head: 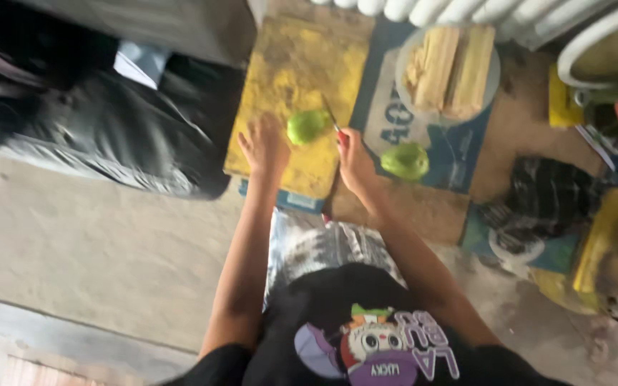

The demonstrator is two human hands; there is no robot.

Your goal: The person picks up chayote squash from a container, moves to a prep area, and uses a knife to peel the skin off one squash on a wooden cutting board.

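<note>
Green fruit [307, 126]: on yellow cutting board [280, 78], between both hands, touching or nearly touching each. Left hand [263, 146]: fingers spread, resting just left of it. Right hand [354, 157]: clenched on knife [332, 118], blade apparently angled up-left against fruit's right side; view blurred. Second green fruit [405, 161]: off board, right.

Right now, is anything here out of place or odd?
One green fruit lies off the yellow board, on blue cardboard on the floor. The other fruit sits on the board between the left hand and the right hand, which holds a knife.
</note>
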